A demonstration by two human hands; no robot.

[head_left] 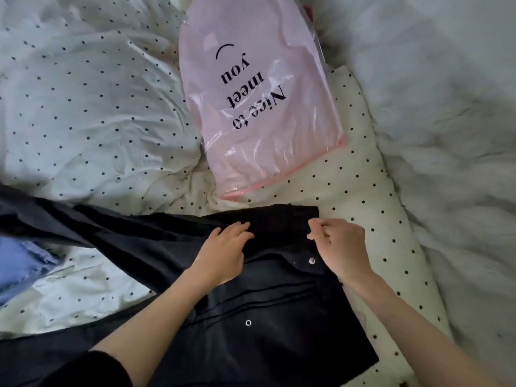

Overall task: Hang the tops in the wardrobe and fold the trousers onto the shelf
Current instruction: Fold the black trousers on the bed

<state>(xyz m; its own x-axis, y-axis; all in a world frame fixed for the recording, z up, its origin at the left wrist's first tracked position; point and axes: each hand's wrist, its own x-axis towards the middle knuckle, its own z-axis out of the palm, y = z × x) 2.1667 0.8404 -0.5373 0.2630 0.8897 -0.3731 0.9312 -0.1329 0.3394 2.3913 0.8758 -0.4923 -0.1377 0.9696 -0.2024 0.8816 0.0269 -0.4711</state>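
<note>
Black trousers [268,308] lie spread on the bed, waistband to the right with metal buttons showing, legs trailing off to the left. My left hand [223,252] rests flat on the upper part of the waist, fingers fairly straight. My right hand [340,244] hovers at the top right of the waistband with fingers loosely curled, thumb and forefinger close together; whether it pinches cloth is unclear. A blue denim garment [19,263] lies at the left edge, partly under the black cloth.
A pink garment in a clear plastic bag [259,96] printed "Nice to meet you" lies just beyond the trousers. White polka-dot bedding [83,107] covers the bed, and a fluffy white blanket [446,121] fills the right side.
</note>
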